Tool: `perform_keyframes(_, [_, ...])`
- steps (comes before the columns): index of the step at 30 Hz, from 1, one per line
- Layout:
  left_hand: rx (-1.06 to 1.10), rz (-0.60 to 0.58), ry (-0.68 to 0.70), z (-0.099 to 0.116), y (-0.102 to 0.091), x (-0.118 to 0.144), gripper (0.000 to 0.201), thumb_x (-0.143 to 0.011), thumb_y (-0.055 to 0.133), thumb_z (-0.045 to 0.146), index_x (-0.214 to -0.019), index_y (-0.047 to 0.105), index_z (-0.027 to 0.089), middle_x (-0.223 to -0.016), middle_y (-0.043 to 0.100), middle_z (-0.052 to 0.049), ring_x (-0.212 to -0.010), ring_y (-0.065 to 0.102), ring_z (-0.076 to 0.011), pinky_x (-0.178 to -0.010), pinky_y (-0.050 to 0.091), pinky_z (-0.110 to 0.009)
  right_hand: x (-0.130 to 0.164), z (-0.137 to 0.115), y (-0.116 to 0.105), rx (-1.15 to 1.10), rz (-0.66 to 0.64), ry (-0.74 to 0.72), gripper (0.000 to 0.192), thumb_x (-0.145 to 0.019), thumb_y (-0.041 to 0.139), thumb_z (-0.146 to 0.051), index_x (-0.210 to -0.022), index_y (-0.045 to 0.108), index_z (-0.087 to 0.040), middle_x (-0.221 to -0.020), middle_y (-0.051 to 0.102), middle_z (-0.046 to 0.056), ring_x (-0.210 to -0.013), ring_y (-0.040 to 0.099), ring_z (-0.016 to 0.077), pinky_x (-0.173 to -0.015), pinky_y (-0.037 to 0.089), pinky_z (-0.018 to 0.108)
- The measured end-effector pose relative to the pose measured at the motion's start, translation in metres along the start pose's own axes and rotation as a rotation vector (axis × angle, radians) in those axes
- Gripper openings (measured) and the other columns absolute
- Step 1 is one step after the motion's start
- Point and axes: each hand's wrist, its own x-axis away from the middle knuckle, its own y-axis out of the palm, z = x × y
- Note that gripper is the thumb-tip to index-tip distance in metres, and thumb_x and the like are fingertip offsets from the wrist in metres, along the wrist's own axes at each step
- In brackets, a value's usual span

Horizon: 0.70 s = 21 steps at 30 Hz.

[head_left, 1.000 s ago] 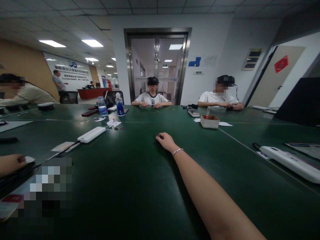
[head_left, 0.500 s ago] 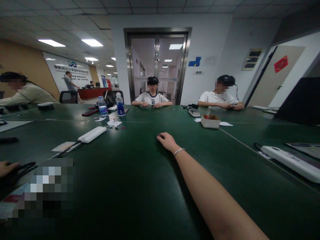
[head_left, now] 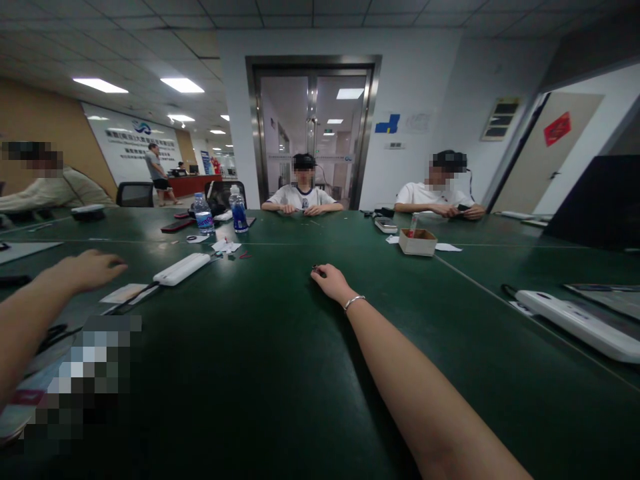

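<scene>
My right hand reaches from the near right to the middle of the green worktop, its grip pinched about a small dark item, too small to identify, at the left side of the hand. The hand appears to rest on the surface, which probably steadies so fine a hold; a silver bracelet circles the wrist, clear of the fingers. My left hand is out of view, so I cannot tell its state; the bare hand raised at the left is, judging by the angle of its forearm, a co-worker's. Far right of my grip, a shallow box holds a slim tube upright, its walls presumably serving to keep it from tipping. Far left, two bottles, a pale one and a blue one, stand beyond some paper scraps, out of my forearm's way. A long white device lies nearer at the left, its dark cable crossing a paper sheet; a larger white device lies at the right. Both leave my forearm an open lane between them.
</scene>
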Motion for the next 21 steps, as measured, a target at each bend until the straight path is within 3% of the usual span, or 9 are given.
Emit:
perform_keyframes(3, [-0.026, -0.001, 0.177, 0.065, -0.029, -0.015, 0.052, -0.082, 0.040, 0.050, -0.114, 0.058, 0.013, -0.116, 0.059, -0.009, -0.105, 0.049, -0.0230, -0.090, 0.033, -0.035, -0.001, 0.001, 0.001, 0.001, 0.007, -0.011, 0.024, -0.086, 0.052, -0.033, -0.092, 0.064, -0.014, -0.091, 0.057, 0.006, -0.081, 0.053, 0.0158, -0.072, 0.039, 0.026])
perform_keyframes(5, [0.045, 0.072, 0.387, 0.125, -0.047, -0.016, 0.044, -0.084, 0.041, 0.042, -0.114, 0.059, 0.014, -0.116, 0.058, -0.008, -0.102, 0.050, -0.0197, -0.092, 0.033, -0.033, -0.002, 0.003, 0.002, 0.010, 0.016, -0.018, 0.023, -0.086, 0.052, -0.033, -0.090, 0.064, -0.014, -0.091, 0.057, 0.006, -0.081, 0.053, 0.0157, -0.072, 0.039, 0.026])
perform_keyframes(7, [0.122, 0.088, 0.503, 0.190, -0.053, -0.009, 0.037, -0.081, 0.048, 0.039, -0.106, 0.063, 0.017, -0.112, 0.060, -0.008, -0.102, 0.052, -0.0209, -0.091, 0.035, -0.030, -0.003, 0.004, 0.003, 0.018, 0.020, -0.022, 0.022, -0.086, 0.052, -0.032, -0.089, 0.065, -0.014, -0.091, 0.058, 0.006, -0.081, 0.054, 0.0157, -0.072, 0.039, 0.025])
perform_keyframes(10, [0.312, 0.036, 0.692, 0.279, -0.034, 0.006, 0.032, -0.077, 0.053, 0.038, -0.099, 0.067, 0.020, -0.107, 0.063, -0.009, -0.099, 0.056, -0.0231, -0.088, 0.039, -0.029, -0.004, 0.005, 0.004, 0.027, 0.038, -0.028, 0.022, -0.085, 0.053, -0.032, -0.086, 0.065, -0.014, -0.089, 0.059, 0.006, -0.081, 0.054, 0.0163, -0.072, 0.040, 0.025])
perform_keyframes(13, [0.567, 0.026, 0.727, 0.344, 0.004, 0.021, 0.033, -0.076, 0.055, 0.038, -0.102, 0.065, 0.021, -0.104, 0.064, -0.010, -0.096, 0.058, -0.0227, -0.085, 0.041, -0.028, -0.005, 0.004, 0.005, 0.032, 0.060, -0.031, 0.017, -0.083, 0.055, -0.027, -0.084, 0.066, -0.014, -0.088, 0.061, 0.007, -0.080, 0.056, 0.0174, -0.071, 0.041, 0.025])
perform_keyframes(15, [0.721, 0.024, 0.696, 0.370, 0.029, 0.029, 0.031, -0.080, 0.050, 0.036, -0.102, 0.064, 0.021, -0.102, 0.064, -0.010, -0.095, 0.059, -0.0214, -0.085, 0.042, -0.028, -0.005, 0.004, 0.005, 0.006, 0.070, -0.024, 0.015, -0.080, 0.057, -0.019, -0.091, 0.065, -0.014, -0.092, 0.063, 0.008, -0.082, 0.057, 0.0187, -0.070, 0.042, 0.025])
perform_keyframes(17, [0.881, 0.083, 0.649, 0.383, 0.050, 0.034, 0.030, -0.083, 0.046, 0.033, -0.104, 0.062, 0.020, -0.100, 0.062, -0.010, -0.095, 0.058, -0.0206, -0.087, 0.042, -0.030, -0.005, 0.004, 0.005, -0.022, 0.072, -0.031, 0.023, -0.078, 0.057, -0.011, -0.100, 0.064, -0.014, -0.097, 0.064, 0.009, -0.085, 0.059, 0.0200, -0.070, 0.042, 0.024])
perform_keyframes(21, [1.147, 0.186, 0.576, 0.382, 0.078, 0.035, 0.029, -0.083, 0.048, 0.029, -0.108, 0.059, 0.018, -0.100, 0.058, -0.010, -0.096, 0.056, -0.0185, -0.090, 0.043, -0.031, -0.007, 0.007, 0.006, 0.053, 0.058, -0.055, 0.021, -0.083, 0.051, -0.014, -0.098, 0.066, -0.014, -0.094, 0.064, 0.011, -0.086, 0.059, 0.0208, -0.072, 0.042, 0.024])
